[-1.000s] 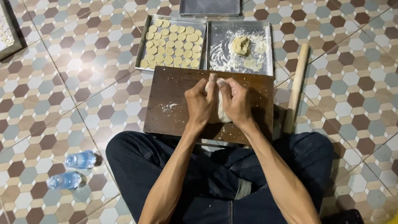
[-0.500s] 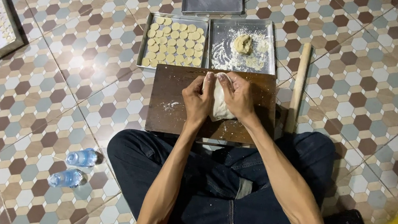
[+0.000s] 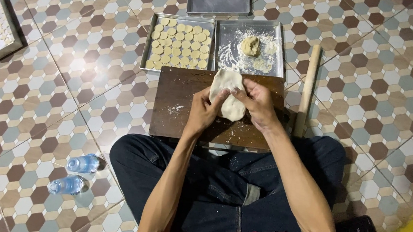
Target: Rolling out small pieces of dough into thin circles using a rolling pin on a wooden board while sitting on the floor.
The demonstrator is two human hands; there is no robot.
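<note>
Pale, flattened dough sheet (image 3: 229, 94) hangs between both hands above the dark wooden board (image 3: 177, 111); left hand (image 3: 202, 111) and right hand (image 3: 257, 103) grip its edges, seemingly pinching. Wooden rolling pin (image 3: 308, 87) lies just beside the board.

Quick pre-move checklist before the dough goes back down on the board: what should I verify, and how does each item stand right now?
1. Grip: left hand and right hand both hold the dough sheet, lifted over the board. Ok.
2. Dough intact: no tear visible; its underside is hidden. Cannot tell.
3. Landing spot: wooden board has bare surface in front of the hands. Ok.
4. Flour on board: only a few specks at its left. Not ok if sticking matters.
5. Rolling pin: lies on the floor just right of the board, on the right hand's side. Ok.
6. Floured tray: directly behind the board, holding a dough lump. Ok.
</note>
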